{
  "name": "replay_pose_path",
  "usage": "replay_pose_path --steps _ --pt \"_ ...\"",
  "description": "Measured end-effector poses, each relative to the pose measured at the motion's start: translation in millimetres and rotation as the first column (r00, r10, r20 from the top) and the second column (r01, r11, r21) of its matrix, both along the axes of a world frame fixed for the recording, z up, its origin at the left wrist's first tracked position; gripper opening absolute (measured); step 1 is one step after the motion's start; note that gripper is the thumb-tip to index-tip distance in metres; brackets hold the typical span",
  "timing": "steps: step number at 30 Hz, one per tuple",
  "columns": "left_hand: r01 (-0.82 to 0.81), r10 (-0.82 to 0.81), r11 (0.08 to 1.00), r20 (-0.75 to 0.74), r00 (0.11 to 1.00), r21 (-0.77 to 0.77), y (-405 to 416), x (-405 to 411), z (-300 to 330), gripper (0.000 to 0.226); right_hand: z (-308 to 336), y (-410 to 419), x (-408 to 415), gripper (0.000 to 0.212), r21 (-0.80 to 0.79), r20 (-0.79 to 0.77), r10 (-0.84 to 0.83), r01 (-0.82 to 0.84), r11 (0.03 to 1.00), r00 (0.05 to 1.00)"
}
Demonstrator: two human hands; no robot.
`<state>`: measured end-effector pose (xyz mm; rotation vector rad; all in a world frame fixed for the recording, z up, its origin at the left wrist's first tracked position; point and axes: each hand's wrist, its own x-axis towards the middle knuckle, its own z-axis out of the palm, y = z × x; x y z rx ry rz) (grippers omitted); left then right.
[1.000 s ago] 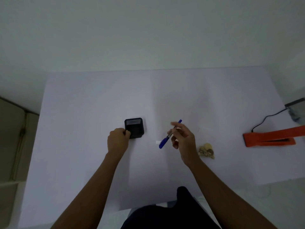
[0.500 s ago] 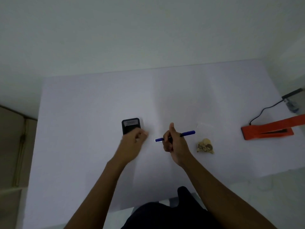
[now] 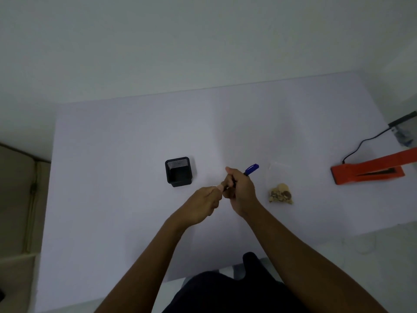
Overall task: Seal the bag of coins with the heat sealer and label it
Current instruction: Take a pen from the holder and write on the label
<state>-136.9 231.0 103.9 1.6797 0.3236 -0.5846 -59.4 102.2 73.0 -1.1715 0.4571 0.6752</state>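
The bag of coins [image 3: 280, 193] lies flat on the table [image 3: 117, 136], right of centre and toward the near edge, its clear top pointing at the far edge; I cannot tell whether it is sealed.

From the head view, which is all I have, my right hand [image 3: 241, 192] is curled around the blue marker [image 3: 251, 169], whose blue end sticks out up and to the right. My left hand [image 3: 204, 201] meets it at the marker's lower end, fingertips pinched there. I judge I am pulling the cap off, one hand bracing the barrel and the other gripping the cap, though the cap itself is hidden between the fingers. Both hands hang above the middle of the table, just left of the bag, so the pen is ready where the writing would be done.

The black pen holder [image 3: 179, 171] stands left of my hands, apart from them and looking empty. The orange heat sealer [image 3: 370, 169] rests at the right edge, well apart from the bag, its black cord [image 3: 361, 143] running off toward the far right corner.
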Motion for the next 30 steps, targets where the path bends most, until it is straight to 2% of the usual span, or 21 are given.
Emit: replay_pose_path --steps 2,3,4,6,8,10,12,15,19,26,30 --pt "-0.193 0.157 0.952 -0.163 0.974 -0.239 10 -3 -1 0.043 -7 -13 11 0.053 0.012 -0.038 -0.172 0.173 0.985 0.984" --pt "-0.250 0.197 0.929 -0.206 0.958 -0.272 20 -7 -3 0.043 -11 -24 18 0.052 -0.023 -0.036 -0.229 0.228 0.973 0.973" --pt "-0.259 0.214 0.938 -0.204 0.955 -0.229 30 -13 -8 0.044 -15 -36 24 0.052 -0.085 -0.018 -0.243 0.241 0.967 0.970" --pt "-0.179 0.182 0.983 -0.109 0.977 0.034 46 -25 -25 0.042 -21 -52 29 0.053 -0.191 0.021 -0.182 0.183 0.964 0.983" --pt "-0.118 0.120 0.928 0.015 0.993 0.353 53 -30 -52 0.036 -23 -48 26 0.055 -0.241 0.041 -0.078 0.086 0.967 0.996" --pt "-0.169 0.127 0.856 0.118 0.985 0.489 53 -29 -76 0.027 -24 -33 18 0.057 -0.281 0.041 0.008 0.004 0.960 0.999" --pt "-0.206 0.125 0.810 0.181 0.976 0.549 52 -26 -95 0.019 -30 -24 11 0.058 -0.325 0.025 0.067 -0.056 0.944 0.997" --pt "-0.151 0.075 0.743 0.143 0.987 0.652 50 -24 -118 0.017 -40 -21 0 0.058 -0.384 0.024 0.148 -0.127 0.914 0.989" --pt "-0.105 0.027 0.673 0.117 0.993 0.732 49 -23 -134 0.014 -46 -20 -9 0.056 -0.435 0.045 0.156 -0.121 0.892 0.987" --pt "-0.070 -0.002 0.674 0.097 0.995 0.735 44 -23 -140 0.014 -49 -20 -10 0.056 -0.443 0.069 0.192 -0.143 0.885 0.979" --pt "-0.103 0.022 0.595 0.113 0.993 0.797 37 -25 -128 0.036 -54 -23 -7 0.057 -0.447 0.079 0.189 -0.135 0.884 0.979"
